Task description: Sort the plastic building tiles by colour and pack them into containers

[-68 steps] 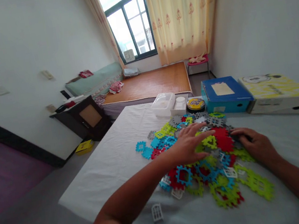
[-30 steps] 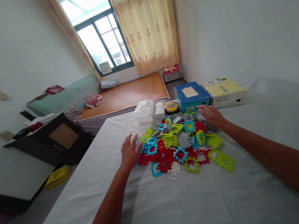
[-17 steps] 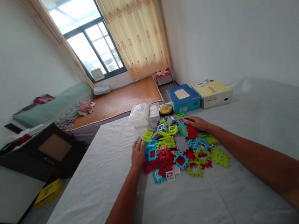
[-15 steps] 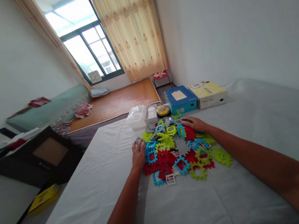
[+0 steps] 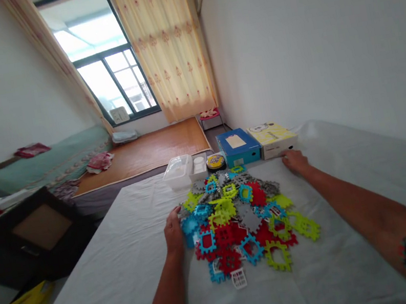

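Observation:
A heap of flat plastic puzzle tiles (image 5: 242, 215) in red, blue, lime and grey lies on the white-covered table (image 5: 113, 291). My left hand (image 5: 173, 232) rests at the heap's left edge, fingers against the blue tiles, not gripping any. My right hand (image 5: 295, 161) lies flat on the cloth beyond the heap's far right, just in front of the yellow box (image 5: 273, 138), with nothing in it. A small white grid piece (image 5: 239, 278) lies at the heap's near edge.
A blue box (image 5: 238, 147), a round yellow tin (image 5: 215, 162) and a clear plastic container (image 5: 178, 172) stand along the table's far edge. Beyond are a low bed with a mat (image 5: 141, 154), a dark cabinet (image 5: 33, 235) on the left, and the wall close on the right.
My right hand has lifted off the heap's far side and moved right to the cloth by the yellow box. My left hand stays at the heap's left edge. The camera has tilted.

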Demonstrator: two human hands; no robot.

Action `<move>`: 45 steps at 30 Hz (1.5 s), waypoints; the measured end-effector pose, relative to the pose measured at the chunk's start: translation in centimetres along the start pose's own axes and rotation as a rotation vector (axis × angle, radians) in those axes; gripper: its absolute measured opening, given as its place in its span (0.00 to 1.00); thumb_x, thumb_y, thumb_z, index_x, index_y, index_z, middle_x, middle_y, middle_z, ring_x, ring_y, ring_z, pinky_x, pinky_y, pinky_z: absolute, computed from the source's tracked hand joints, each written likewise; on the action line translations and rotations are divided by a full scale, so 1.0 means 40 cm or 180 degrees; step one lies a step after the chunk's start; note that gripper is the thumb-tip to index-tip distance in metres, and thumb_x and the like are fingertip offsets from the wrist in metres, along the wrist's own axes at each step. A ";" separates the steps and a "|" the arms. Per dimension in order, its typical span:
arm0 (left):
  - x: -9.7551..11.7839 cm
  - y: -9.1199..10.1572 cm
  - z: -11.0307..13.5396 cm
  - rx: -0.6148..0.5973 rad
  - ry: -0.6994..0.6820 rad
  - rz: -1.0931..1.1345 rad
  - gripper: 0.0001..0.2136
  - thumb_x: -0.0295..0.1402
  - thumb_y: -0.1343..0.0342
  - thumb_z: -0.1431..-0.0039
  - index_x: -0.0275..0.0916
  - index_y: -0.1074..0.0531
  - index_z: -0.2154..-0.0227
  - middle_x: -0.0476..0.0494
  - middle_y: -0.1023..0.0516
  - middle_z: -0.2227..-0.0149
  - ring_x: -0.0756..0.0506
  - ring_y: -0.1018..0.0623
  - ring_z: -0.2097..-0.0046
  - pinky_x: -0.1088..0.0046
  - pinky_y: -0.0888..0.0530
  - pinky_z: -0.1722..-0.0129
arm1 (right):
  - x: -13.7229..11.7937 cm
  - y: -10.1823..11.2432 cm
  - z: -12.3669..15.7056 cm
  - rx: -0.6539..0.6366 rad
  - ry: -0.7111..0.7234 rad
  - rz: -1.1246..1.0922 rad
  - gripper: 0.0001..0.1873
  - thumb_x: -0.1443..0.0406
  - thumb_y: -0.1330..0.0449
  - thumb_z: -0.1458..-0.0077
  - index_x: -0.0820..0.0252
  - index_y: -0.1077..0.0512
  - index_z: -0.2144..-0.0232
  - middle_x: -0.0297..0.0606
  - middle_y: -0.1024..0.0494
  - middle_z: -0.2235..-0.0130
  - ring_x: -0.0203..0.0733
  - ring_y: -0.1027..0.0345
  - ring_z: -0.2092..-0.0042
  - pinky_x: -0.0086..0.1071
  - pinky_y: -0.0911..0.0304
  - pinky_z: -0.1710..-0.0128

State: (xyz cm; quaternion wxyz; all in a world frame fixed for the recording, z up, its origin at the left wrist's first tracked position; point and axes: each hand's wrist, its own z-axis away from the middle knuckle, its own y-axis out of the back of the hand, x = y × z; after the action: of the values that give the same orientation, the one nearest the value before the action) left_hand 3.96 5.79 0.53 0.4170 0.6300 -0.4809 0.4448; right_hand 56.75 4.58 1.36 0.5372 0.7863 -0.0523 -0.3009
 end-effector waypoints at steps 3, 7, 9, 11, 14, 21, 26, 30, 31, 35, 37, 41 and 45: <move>-0.016 0.006 -0.011 -0.0139 -0.0025 -0.0129 0.22 0.49 0.55 0.39 0.40 0.25 0.55 0.39 0.27 0.45 0.40 0.31 0.41 0.60 0.30 0.46 | 0.038 -0.012 -0.051 0.0007 0.0036 0.0106 0.20 0.65 0.48 0.44 0.61 0.27 0.51 0.51 0.30 0.44 0.55 0.39 0.43 0.49 0.39 0.48; -0.015 0.009 -0.010 -0.0248 -0.0191 -0.0531 0.22 0.48 0.58 0.38 0.41 0.26 0.55 0.41 0.27 0.45 0.41 0.31 0.41 0.59 0.32 0.43 | 0.032 -0.038 -0.099 -0.0125 0.0257 0.0185 0.19 0.63 0.47 0.45 0.56 0.26 0.51 0.46 0.29 0.45 0.53 0.37 0.44 0.47 0.38 0.49; -0.011 0.011 -0.007 -0.0265 -0.0250 -0.0639 0.22 0.47 0.59 0.37 0.41 0.26 0.55 0.41 0.27 0.45 0.41 0.31 0.41 0.58 0.32 0.43 | 0.011 -0.050 -0.104 -0.0183 0.0312 0.0240 0.19 0.63 0.46 0.45 0.56 0.26 0.52 0.47 0.27 0.48 0.55 0.35 0.46 0.48 0.37 0.52; -0.007 0.011 -0.006 -0.0263 -0.0288 -0.0703 0.22 0.47 0.59 0.37 0.41 0.26 0.55 0.41 0.27 0.46 0.41 0.31 0.41 0.58 0.32 0.43 | -0.019 -0.062 -0.094 -0.0191 0.0357 0.0310 0.18 0.64 0.47 0.45 0.56 0.24 0.55 0.48 0.24 0.52 0.55 0.33 0.50 0.47 0.37 0.53; -0.005 0.008 -0.005 -0.0277 -0.0330 -0.0719 0.22 0.47 0.59 0.37 0.40 0.25 0.55 0.40 0.27 0.46 0.40 0.30 0.42 0.59 0.31 0.44 | -0.079 -0.086 -0.062 -0.0374 0.0882 0.0300 0.17 0.67 0.49 0.46 0.55 0.23 0.58 0.44 0.22 0.56 0.49 0.31 0.53 0.40 0.37 0.53; -0.003 0.004 -0.006 -0.0247 -0.0354 -0.0774 0.22 0.46 0.59 0.37 0.39 0.25 0.55 0.40 0.27 0.46 0.41 0.30 0.42 0.61 0.32 0.43 | -0.174 -0.139 -0.066 -0.0523 0.1380 0.0181 0.23 0.72 0.48 0.49 0.57 0.25 0.53 0.43 0.24 0.50 0.49 0.35 0.47 0.39 0.40 0.48; -0.004 0.002 -0.006 -0.0215 -0.0459 -0.0798 0.22 0.46 0.59 0.37 0.38 0.25 0.56 0.39 0.25 0.48 0.42 0.29 0.44 0.61 0.35 0.41 | -0.190 -0.147 -0.100 -0.0515 0.1297 0.0158 0.22 0.72 0.48 0.51 0.56 0.24 0.54 0.41 0.24 0.49 0.50 0.34 0.47 0.40 0.39 0.48; -0.005 -0.005 -0.010 -0.0178 -0.0591 -0.0892 0.23 0.45 0.60 0.37 0.37 0.25 0.56 0.39 0.24 0.50 0.43 0.28 0.45 0.62 0.35 0.41 | -0.194 -0.119 -0.074 -0.0500 0.1178 0.0101 0.22 0.73 0.49 0.52 0.55 0.23 0.57 0.39 0.22 0.53 0.48 0.31 0.49 0.40 0.37 0.49; -0.005 -0.007 -0.011 -0.0156 -0.0628 -0.0920 0.23 0.45 0.60 0.37 0.36 0.25 0.57 0.39 0.24 0.50 0.43 0.28 0.45 0.63 0.35 0.41 | -0.192 -0.106 -0.058 -0.0498 0.1161 0.0071 0.23 0.73 0.49 0.52 0.55 0.24 0.56 0.39 0.21 0.53 0.47 0.30 0.49 0.39 0.37 0.49; -0.004 -0.020 -0.015 -0.0106 -0.0739 -0.1095 0.22 0.42 0.61 0.37 0.35 0.24 0.58 0.37 0.24 0.51 0.42 0.27 0.46 0.63 0.34 0.42 | -0.172 -0.045 0.045 -0.0550 0.1224 -0.0098 0.20 0.69 0.51 0.48 0.57 0.24 0.56 0.39 0.21 0.53 0.43 0.29 0.51 0.35 0.36 0.49; -0.003 -0.025 -0.018 -0.0117 -0.0756 -0.1171 0.21 0.40 0.61 0.37 0.36 0.24 0.58 0.38 0.23 0.52 0.43 0.27 0.47 0.62 0.33 0.43 | -0.151 -0.021 0.112 -0.0595 0.1283 -0.0227 0.19 0.66 0.51 0.45 0.58 0.23 0.57 0.40 0.21 0.54 0.43 0.28 0.53 0.34 0.35 0.51; -0.003 -0.032 -0.023 -0.0147 -0.0779 -0.1210 0.19 0.38 0.60 0.37 0.37 0.23 0.60 0.40 0.22 0.54 0.43 0.27 0.47 0.62 0.34 0.43 | -0.104 0.011 0.244 -0.0538 0.1243 -0.0498 0.19 0.61 0.51 0.45 0.57 0.23 0.59 0.41 0.20 0.57 0.46 0.27 0.55 0.38 0.34 0.52; -0.003 -0.034 -0.021 -0.0144 -0.0778 -0.1215 0.18 0.36 0.59 0.37 0.38 0.23 0.61 0.40 0.22 0.54 0.44 0.28 0.46 0.63 0.35 0.42 | -0.103 0.062 0.311 -0.0099 0.1314 -0.0370 0.19 0.61 0.52 0.44 0.58 0.24 0.58 0.42 0.21 0.55 0.48 0.29 0.52 0.43 0.38 0.47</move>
State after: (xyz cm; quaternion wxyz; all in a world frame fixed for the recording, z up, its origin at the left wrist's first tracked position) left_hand 5.13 6.86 0.50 0.4463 0.7493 -0.4098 0.2673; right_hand 47.42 -4.92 2.23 0.5303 0.8245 0.1088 -0.1647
